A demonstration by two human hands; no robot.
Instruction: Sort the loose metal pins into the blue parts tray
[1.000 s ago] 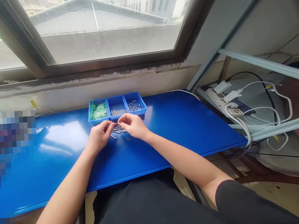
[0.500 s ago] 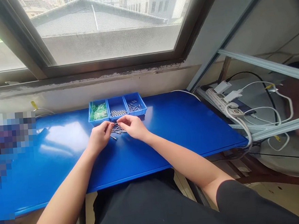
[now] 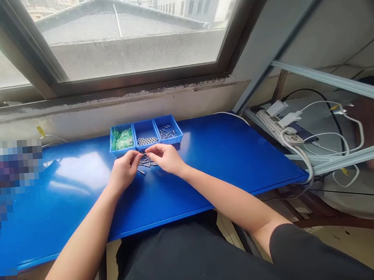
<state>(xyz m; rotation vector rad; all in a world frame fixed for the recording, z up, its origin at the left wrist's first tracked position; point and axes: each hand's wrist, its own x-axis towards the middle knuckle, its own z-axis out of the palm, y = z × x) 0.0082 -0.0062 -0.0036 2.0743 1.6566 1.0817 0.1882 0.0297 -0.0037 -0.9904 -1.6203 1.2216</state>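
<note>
At back edge of blue counter (image 3: 213,155), near mid-length, sits a blue 3-compartment tray (image 3: 146,148): green-packed items (image 3: 121,138) in L compartment, short silver cylinders (image 3: 147,141) in middle, sorted pins (image 3: 167,133) in R. Just in front of tray lies a loose heap of metal pins (image 3: 147,162), w/ one stray pin (image 3: 141,171) slightly apart, toward front edge. L hand (image 3: 123,170) and R hand (image 3: 165,157) hover right over heap, fingertips nearly meeting; grip on each is a narrow pinch, not wide open, but pins are too small here to tell if either hand has hold of one. Risks, my read: pins look round and counter is glossy, so a dropped one could roll toward front edge. Pin squeezed off-centre btwn fingertips could squirt out sideways. Both hands crowd heap, so a knuckle nudge could scatter it, and a brush against tray's front wall could jolt it, possibly mixing contents across compartments. Stray pin is easy to miss. Anything rolling off R end could vanish among white cables (image 3: 321,141) round power strip (image 3: 277,125), beyond counter.
</note>
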